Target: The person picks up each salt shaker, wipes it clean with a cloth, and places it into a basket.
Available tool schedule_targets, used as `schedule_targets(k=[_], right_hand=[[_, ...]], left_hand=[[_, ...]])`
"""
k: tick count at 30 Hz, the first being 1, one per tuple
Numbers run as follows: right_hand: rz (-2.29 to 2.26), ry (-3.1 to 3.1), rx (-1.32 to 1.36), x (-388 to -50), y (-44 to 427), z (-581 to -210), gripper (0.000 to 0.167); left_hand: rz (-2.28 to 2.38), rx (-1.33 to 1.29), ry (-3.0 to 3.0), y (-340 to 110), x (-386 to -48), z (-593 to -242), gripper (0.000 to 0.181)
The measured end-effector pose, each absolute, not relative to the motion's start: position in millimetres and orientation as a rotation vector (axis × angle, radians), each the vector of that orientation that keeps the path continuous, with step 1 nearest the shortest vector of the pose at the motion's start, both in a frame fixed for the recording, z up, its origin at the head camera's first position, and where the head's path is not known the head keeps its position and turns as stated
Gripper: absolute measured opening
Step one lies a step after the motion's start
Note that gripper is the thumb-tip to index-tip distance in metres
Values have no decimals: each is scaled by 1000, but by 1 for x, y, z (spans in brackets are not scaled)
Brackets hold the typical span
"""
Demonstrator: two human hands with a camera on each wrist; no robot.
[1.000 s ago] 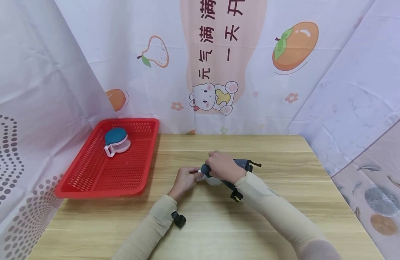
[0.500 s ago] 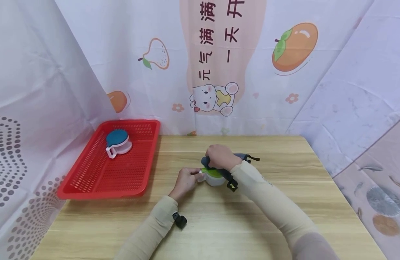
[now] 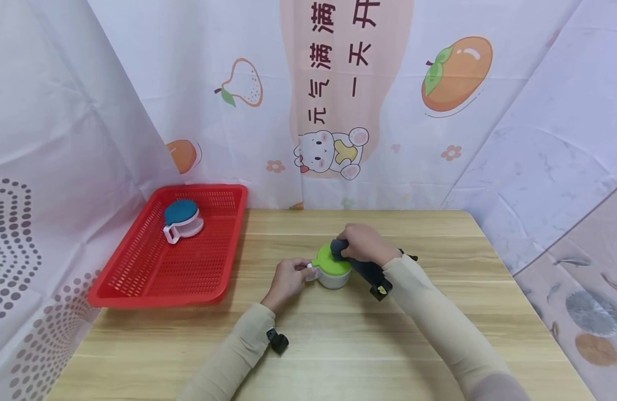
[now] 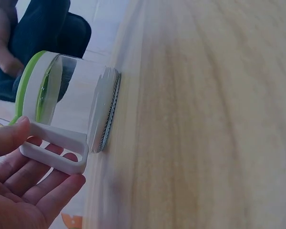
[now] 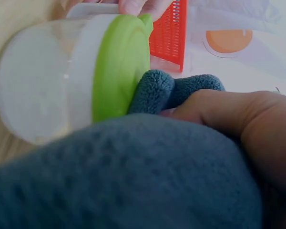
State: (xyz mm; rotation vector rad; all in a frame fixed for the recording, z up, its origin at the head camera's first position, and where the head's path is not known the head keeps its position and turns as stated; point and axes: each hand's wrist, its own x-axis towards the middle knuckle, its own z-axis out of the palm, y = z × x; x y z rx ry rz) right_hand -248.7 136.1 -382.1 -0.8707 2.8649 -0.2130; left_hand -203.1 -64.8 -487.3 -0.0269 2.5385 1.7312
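Observation:
A seasoning jar (image 3: pixel 334 280) with a green lid, a clear body and a white handle stands upright on the table. My left hand (image 3: pixel 286 281) holds it by the handle (image 4: pixel 62 152); in the left wrist view the thumb lies near the lid end and the fingers are behind the handle. In my right hand (image 3: pixel 367 245) is a bunched dark blue-grey cloth (image 3: pixel 369 272). One fold of the cloth (image 5: pixel 155 90) touches the green lid (image 5: pixel 121 71) at its right side in the head view. Part of the right hand's fingers is hidden by the cloth.
A red plastic basket (image 3: pixel 233 239) stands at the left of the wooden table (image 3: pixel 308 356). Inside it is a similar jar with a blue lid (image 3: pixel 180 211). A printed white curtain (image 3: pixel 258 139) hangs behind the table's back edge.
The right hand and cloth lift slightly, then shift right across the lid. The green lid, covered by cloth and hand before, is now mostly visible. The left hand keeps its hold on the handle.

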Motion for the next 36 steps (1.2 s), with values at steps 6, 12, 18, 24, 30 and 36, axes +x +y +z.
schedule_targets(k=[6,12,18,24,30,36], right_hand=[[-355,2883,-905,-237,154,-388,23],[-420,2905,-954,-225,163,-391,21],[-446,2946,-886,-214,167,-392,29],[-453,2967,-818,-208,167,-393,31],[-488,2976,-809,-206,168,-395,18],[-522,2951,-727,-203,169,-397,13]], left_hand=[[1736,-11,2529,-65,-204,-487,24],[1741,-18,2521,-66,-203,-485,24],[1743,-12,2525,-66,-203,-485,25],[1753,-18,2509,-65,-201,-485,26],[1768,-21,2499,-65,-201,-486,25],[1739,-12,2522,-65,-201,-487,24]])
